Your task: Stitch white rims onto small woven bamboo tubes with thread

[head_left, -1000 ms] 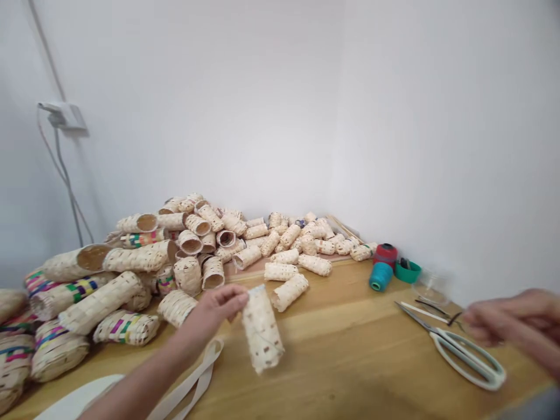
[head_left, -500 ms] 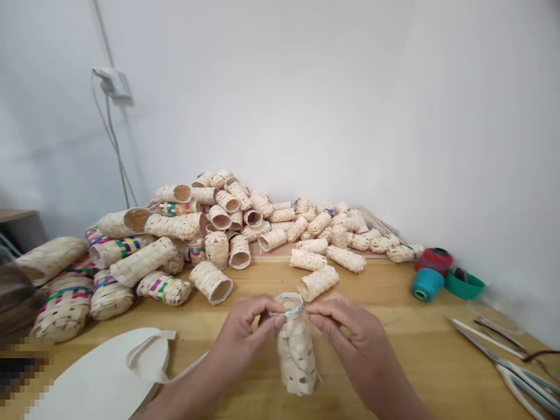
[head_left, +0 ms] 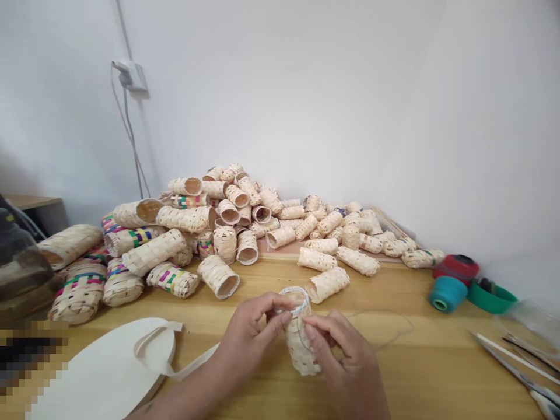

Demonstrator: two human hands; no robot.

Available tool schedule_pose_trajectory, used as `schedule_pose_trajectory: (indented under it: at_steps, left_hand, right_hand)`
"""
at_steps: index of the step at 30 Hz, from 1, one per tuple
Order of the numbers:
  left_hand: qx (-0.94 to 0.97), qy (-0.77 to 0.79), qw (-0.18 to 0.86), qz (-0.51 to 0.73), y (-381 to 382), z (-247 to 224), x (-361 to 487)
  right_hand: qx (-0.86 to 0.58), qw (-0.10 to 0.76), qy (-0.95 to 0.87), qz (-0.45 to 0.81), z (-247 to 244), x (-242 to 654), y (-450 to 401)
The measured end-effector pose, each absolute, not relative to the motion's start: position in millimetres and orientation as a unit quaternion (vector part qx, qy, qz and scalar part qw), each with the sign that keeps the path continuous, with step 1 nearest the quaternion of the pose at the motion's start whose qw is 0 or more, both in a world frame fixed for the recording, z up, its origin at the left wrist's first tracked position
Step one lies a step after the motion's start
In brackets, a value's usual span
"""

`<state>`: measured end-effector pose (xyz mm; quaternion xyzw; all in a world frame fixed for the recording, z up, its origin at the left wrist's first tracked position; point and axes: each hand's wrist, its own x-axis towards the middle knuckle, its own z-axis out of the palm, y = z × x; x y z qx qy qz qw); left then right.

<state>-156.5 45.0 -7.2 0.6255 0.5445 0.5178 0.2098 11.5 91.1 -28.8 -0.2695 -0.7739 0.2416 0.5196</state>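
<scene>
A small woven cylindrical basket [head_left: 301, 347] stands in front of me, its open mouth up and its rim wrapped in pale blue-white. My left hand [head_left: 258, 329] is closed on the near left side of that rim, fingers inside and thumb outside. At the basket's right side my right hand [head_left: 339, 344] is pinched round a thin thread [head_left: 303, 333] just below the rim; whether a needle is in the pinch I cannot make out. More of the thread loops over the table to the right. The basket's lower right part is hidden behind my right hand.
Behind, a heap of woven baskets [head_left: 219, 221] leans toward the wall. A white round-edged board [head_left: 109, 367] with a pale strip [head_left: 151, 350] lies left. On the right are a teal thread cone [head_left: 448, 293], a red cone [head_left: 457, 269], a green bowl [head_left: 492, 298] and scissors [head_left: 510, 364].
My right hand has come down and in front of the basket's right side, below the rim. A thread loop now shows on the right. The view has shifted slightly left.
</scene>
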Motion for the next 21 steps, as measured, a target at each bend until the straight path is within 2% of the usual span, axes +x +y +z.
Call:
schedule_pose_trajectory:
  at_steps: [9, 21]
  left_hand:
    - [0.622, 0.560, 0.171, 0.521, 43.2, -7.9, -155.4]
    - [0.669, 0.533, 0.087, 0.511, 45.9, -5.6, -154.9]
  right_hand:
    - [-0.279, 0.536, -0.747, 0.276, -32.6, 10.0, 88.5]
    - [-0.278, 0.492, -0.790, 0.237, -34.8, 14.5, 93.4]
